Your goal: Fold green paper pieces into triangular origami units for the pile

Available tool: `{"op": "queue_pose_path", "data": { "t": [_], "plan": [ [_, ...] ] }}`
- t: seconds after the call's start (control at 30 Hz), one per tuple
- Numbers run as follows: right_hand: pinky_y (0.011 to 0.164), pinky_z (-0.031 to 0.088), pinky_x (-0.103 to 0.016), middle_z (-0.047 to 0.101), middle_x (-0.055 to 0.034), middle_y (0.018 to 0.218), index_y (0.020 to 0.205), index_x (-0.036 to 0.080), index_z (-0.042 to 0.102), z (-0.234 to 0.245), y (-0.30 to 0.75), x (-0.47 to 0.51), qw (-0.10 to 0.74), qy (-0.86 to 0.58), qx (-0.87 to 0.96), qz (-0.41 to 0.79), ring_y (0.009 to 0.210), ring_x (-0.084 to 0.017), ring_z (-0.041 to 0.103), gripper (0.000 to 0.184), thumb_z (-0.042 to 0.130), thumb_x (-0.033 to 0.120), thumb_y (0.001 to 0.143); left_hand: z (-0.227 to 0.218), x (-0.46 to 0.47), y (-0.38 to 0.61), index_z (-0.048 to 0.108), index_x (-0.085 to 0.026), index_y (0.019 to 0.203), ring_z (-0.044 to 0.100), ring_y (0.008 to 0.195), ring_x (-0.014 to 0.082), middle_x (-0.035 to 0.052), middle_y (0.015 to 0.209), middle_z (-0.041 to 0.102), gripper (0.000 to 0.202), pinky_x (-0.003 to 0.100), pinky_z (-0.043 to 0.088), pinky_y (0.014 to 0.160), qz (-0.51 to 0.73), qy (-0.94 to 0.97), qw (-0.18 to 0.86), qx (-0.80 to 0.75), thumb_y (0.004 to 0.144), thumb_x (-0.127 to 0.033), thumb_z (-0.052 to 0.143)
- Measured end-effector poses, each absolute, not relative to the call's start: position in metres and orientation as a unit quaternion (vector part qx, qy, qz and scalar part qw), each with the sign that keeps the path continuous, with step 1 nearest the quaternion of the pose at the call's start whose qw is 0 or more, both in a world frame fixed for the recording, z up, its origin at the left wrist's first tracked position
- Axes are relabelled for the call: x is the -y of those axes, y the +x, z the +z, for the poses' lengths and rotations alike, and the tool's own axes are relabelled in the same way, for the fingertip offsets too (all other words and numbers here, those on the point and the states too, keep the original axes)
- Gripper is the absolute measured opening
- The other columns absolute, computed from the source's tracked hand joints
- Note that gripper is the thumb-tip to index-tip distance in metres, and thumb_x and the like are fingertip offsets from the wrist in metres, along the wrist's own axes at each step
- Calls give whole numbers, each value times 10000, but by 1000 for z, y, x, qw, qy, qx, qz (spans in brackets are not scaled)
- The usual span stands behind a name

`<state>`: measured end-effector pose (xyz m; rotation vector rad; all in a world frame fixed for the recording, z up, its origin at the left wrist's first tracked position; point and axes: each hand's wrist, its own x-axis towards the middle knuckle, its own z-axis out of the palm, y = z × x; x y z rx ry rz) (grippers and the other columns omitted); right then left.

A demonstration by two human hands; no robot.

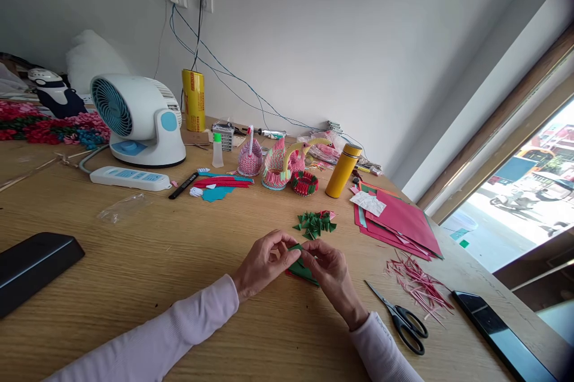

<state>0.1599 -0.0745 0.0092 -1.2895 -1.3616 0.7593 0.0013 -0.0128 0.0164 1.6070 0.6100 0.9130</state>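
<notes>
My left hand [270, 261] and my right hand [330, 274] meet over the wooden table, pinching a small piece of green paper [295, 247] between their fingertips. Below my fingers lies more green paper [305, 272], with a bit of red showing at its edge; my hands hide part of it. Just beyond is a pile of folded green paper triangles [316, 224]. Farther back stand a red and green ring of folded paper [305, 183] and a pink folded-paper swan [275, 167]. Scissors [399, 316] lie to the right of my right hand.
Red paper sheets [403, 220] and thin pink paper strips [419, 286] lie to the right, near a phone [497, 334]. A yellow flask [343, 171] stands behind. At the left are a white fan [139, 119], a power strip [130, 178] and a black case [36, 268].
</notes>
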Motion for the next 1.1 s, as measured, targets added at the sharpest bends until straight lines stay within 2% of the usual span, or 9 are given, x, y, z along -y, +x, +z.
{"op": "queue_pose_path", "data": {
  "t": [0.07, 0.17, 0.3, 0.47, 0.67, 0.87, 1.1],
  "plan": [
    [450, 355, -194, 597, -23, 665, 821, 150, 650, 11, 159, 75, 530, -546, 568, 313, 557, -109, 489, 244, 632, 391, 791, 14, 12, 3, 590, -130, 822, 489, 549, 92, -10, 628, 542, 234, 190, 403, 482, 388, 687, 554, -264, 752, -350, 631],
    [448, 383, -202, 589, -12, 623, 852, 155, 635, 13, 157, 76, 545, -535, 546, 345, 542, -118, 512, 276, 637, 421, 780, 9, 10, 5, 562, -128, 804, 512, 496, 100, -8, 573, 565, 249, 214, 443, 468, 374, 667, 596, -245, 779, -372, 602],
    [457, 426, -219, 604, -15, 584, 792, 145, 623, 15, 155, 76, 552, -524, 519, 389, 514, -124, 539, 322, 648, 464, 759, 8, 9, 6, 545, -125, 809, 591, 572, 136, 22, 628, 618, 259, 236, 498, 488, 383, 633, 629, -238, 751, -359, 640],
    [521, 487, -240, 656, -41, 638, 792, 141, 635, 17, 155, 78, 559, -513, 528, 382, 586, -146, 604, 318, 649, 457, 764, 11, 11, 7, 543, -128, 824, 631, 626, 160, 37, 675, 648, 274, 242, 514, 498, 371, 620, 649, -237, 726, -352, 668],
    [538, 493, -249, 659, -41, 645, 809, 145, 646, 18, 155, 80, 547, -517, 548, 366, 594, -147, 612, 292, 623, 436, 793, 9, 9, 6, 590, -121, 850, 617, 595, 153, 32, 639, 646, 293, 249, 521, 508, 370, 629, 644, -230, 734, -382, 658],
    [573, 498, -264, 673, -47, 676, 805, 153, 650, 16, 155, 80, 536, -535, 556, 343, 637, -171, 630, 268, 626, 420, 792, 8, 9, 6, 607, -120, 782, 614, 591, 147, 27, 634, 642, 271, 242, 523, 512, 376, 630, 639, -231, 732, -381, 662],
    [537, 499, -259, 660, -48, 675, 824, 142, 623, 13, 151, 78, 553, -514, 524, 393, 602, -152, 610, 308, 628, 447, 786, 12, 11, 6, 590, -121, 742, 619, 552, 142, 36, 588, 661, 260, 241, 503, 524, 386, 617, 636, -256, 722, -364, 678]
  ]
}}
